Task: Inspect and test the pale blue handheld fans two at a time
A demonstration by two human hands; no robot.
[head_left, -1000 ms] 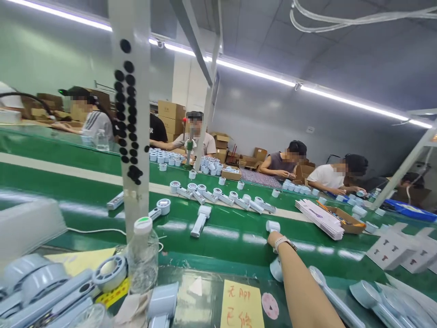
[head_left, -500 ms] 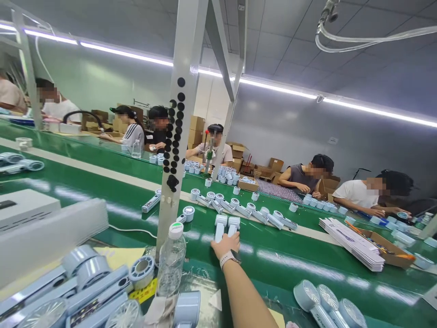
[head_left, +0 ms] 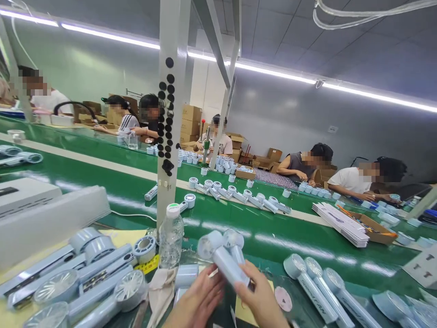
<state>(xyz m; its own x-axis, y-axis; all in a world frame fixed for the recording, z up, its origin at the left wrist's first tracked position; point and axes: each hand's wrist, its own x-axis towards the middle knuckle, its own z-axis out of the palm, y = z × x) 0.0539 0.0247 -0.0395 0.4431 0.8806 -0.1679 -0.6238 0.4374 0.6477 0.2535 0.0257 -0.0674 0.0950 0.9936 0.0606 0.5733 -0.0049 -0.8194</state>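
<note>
Two light-blue handheld fans are held over the near work surface. The front handheld fan point(head_left: 227, 264) has its handle between the thumb and fingers of my right hand point(head_left: 261, 294). Behind it, partly covered, the second handheld fan point(head_left: 235, 243) is gripped in the same hand. My left hand point(head_left: 203, 296) is just left of the front handle, fingers stretched out, its fingertips close to the handle; whether they touch it I cannot tell. More handheld fans point(head_left: 102, 273) lie piled on the left, and a row of fans marked "Speed FAN" point(head_left: 312, 291) lies on the right.
A clear plastic bottle point(head_left: 171, 241) stands by the white post point(head_left: 167, 182). Beyond runs a green conveyor belt point(head_left: 211, 218) with fans along its pale strip. Folded white boxes point(head_left: 341, 223) sit beside a cardboard tray point(head_left: 375, 232). Several co-workers sit across the line.
My right hand has drawn back from the belt, bringing the two fans toward me above the near surface. My left hand has come into view beside them.
</note>
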